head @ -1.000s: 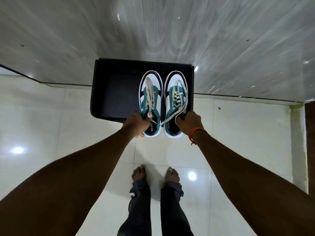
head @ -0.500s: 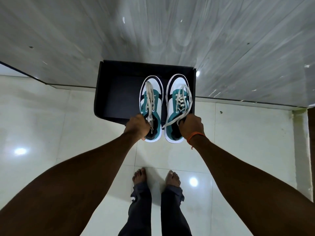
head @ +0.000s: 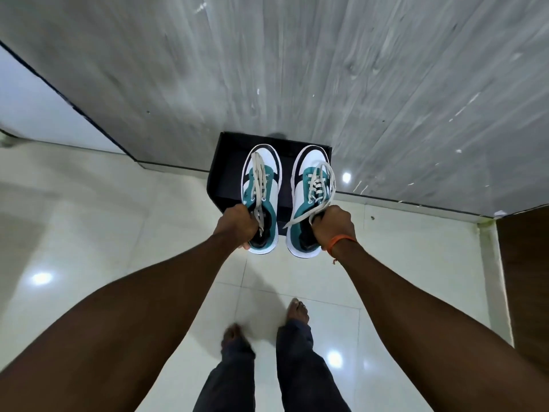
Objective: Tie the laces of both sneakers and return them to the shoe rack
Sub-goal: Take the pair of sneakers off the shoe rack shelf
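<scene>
Two white, teal and black sneakers hang in the air over a black open box (head: 225, 162) that stands on the floor against the wall. My left hand (head: 236, 226) grips the heel opening of the left sneaker (head: 261, 188), whose pale laces lie loose down its tongue. My right hand (head: 332, 226), with an orange band on the wrist, grips the heel opening of the right sneaker (head: 312, 197). Its laces are threaded but untied, one end trailing toward the gap between the shoes.
A grey wood-grain wall (head: 297, 69) rises behind the box. The floor is glossy cream tile (head: 118, 233). My bare feet (head: 297, 310) stand below the sneakers. A brown panel (head: 525, 278) is at the right edge.
Both hands have lifted the sneakers up and toward me, out of the box, and the shoes are now farther apart. My feet have shifted; the view has swung.
</scene>
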